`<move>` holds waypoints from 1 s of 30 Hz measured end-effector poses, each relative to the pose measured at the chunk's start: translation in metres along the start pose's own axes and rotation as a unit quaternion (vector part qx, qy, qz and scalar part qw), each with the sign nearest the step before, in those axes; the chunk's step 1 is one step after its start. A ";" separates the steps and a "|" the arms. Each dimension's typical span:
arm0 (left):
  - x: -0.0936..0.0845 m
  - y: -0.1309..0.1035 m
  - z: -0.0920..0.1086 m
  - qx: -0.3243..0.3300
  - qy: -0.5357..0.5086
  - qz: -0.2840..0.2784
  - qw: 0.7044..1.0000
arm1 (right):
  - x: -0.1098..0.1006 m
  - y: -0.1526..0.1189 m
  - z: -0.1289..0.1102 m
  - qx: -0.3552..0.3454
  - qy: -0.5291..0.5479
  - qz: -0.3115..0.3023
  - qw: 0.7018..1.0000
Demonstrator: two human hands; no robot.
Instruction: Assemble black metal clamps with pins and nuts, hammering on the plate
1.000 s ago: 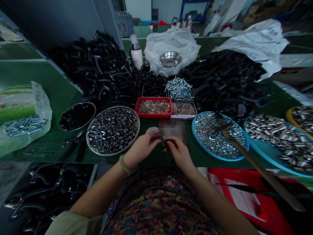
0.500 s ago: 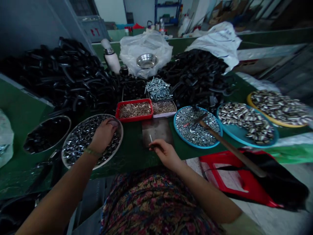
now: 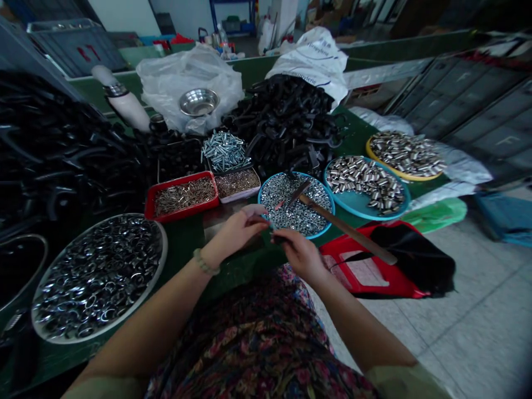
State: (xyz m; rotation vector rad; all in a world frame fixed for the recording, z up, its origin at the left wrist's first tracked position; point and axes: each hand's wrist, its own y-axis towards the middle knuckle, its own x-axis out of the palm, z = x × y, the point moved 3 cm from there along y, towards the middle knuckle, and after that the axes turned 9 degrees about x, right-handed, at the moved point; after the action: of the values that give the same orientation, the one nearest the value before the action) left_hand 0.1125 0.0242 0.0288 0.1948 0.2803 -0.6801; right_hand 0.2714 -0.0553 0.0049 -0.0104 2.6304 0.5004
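My left hand (image 3: 240,230), with a beaded bracelet at the wrist, reaches over the dark metal plate (image 3: 214,219). Its fingers are pinched on a small part too small to name. Close beside it, my right hand (image 3: 300,254) is closed on a small dark piece; a thin light bit shows between the two hands. Just behind them is the blue tray of small silvery parts (image 3: 293,224), with a hammer (image 3: 349,228) lying across its rim. To the left stand the red tray of pins (image 3: 183,197) and the large round tray of shiny rings (image 3: 100,277).
Black curved parts (image 3: 286,122) are heaped at the back, more at the left. Screws (image 3: 224,151), a steel bowl (image 3: 199,102) on a plastic bag and a pale flask (image 3: 128,108) stand behind. Metal sleeves (image 3: 366,185) fill trays at the right, above a red and black bag (image 3: 366,266).
My left hand has left the tray of shiny rings and come to my right hand, which stays closed. The view has turned to the right.
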 end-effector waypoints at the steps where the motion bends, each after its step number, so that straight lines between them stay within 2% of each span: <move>1: 0.012 0.017 -0.001 0.043 0.096 -0.014 0.994 | -0.014 -0.006 0.010 0.038 0.015 0.043 0.998; 3: 0.040 0.043 -0.005 0.109 0.260 -0.072 0.957 | -0.038 -0.016 0.027 0.101 0.047 0.104 0.988; 6: 0.073 0.062 -0.008 0.140 0.390 -0.138 0.899 | -0.060 -0.026 0.043 0.142 0.074 0.143 0.977; 8: 0.082 0.065 -0.008 0.137 0.440 -0.144 0.876 | -0.063 -0.028 0.047 0.153 0.085 0.145 0.974; 9: 0.083 0.065 -0.007 0.132 0.452 -0.142 0.871 | -0.062 -0.028 0.048 0.158 0.092 0.140 0.973; 10: 0.081 0.065 -0.006 0.122 0.443 -0.133 0.878 | -0.059 -0.028 0.048 0.163 0.098 0.132 0.973; 14: 0.059 0.063 -0.008 0.058 0.269 -0.048 0.960 | -0.039 -0.023 0.039 0.173 0.121 0.086 0.974; 16: 0.046 0.056 -0.011 0.010 0.124 0.011 0.992 | -0.028 -0.020 0.031 0.166 0.145 0.050 0.974; 17: 0.041 0.051 -0.012 -0.022 0.027 0.049 0.998 | -0.023 -0.018 0.027 0.162 0.157 0.029 0.974; 18: 0.037 0.043 -0.014 -0.056 -0.081 0.091 0.991 | -0.018 -0.016 0.024 0.160 0.167 0.010 0.973; 20: 0.034 0.027 -0.016 -0.117 -0.282 0.168 0.937 | -0.010 -0.011 0.017 0.155 0.172 -0.017 0.973; 22: 0.033 0.010 -0.015 -0.144 -0.382 0.214 0.887 | -0.003 -0.006 0.012 0.147 0.164 -0.030 0.975; 25: 0.029 -0.010 -0.012 -0.153 -0.443 0.248 0.848 | 0.005 -0.001 0.003 0.142 0.163 -0.050 0.975; 27: 0.023 -0.019 -0.010 -0.149 -0.458 0.244 0.842 | 0.009 0.000 -0.003 0.150 0.173 -0.070 0.971; 30: 0.010 -0.031 -0.008 -0.148 -0.468 0.207 0.846 | 0.011 0.001 -0.011 0.170 0.189 -0.105 0.961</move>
State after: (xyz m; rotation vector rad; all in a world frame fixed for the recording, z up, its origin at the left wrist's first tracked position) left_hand 0.0989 -0.0031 0.0151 -0.3755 -0.5923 -0.2307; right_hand 0.2568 -0.0576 0.0090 -0.3002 3.0056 -0.0381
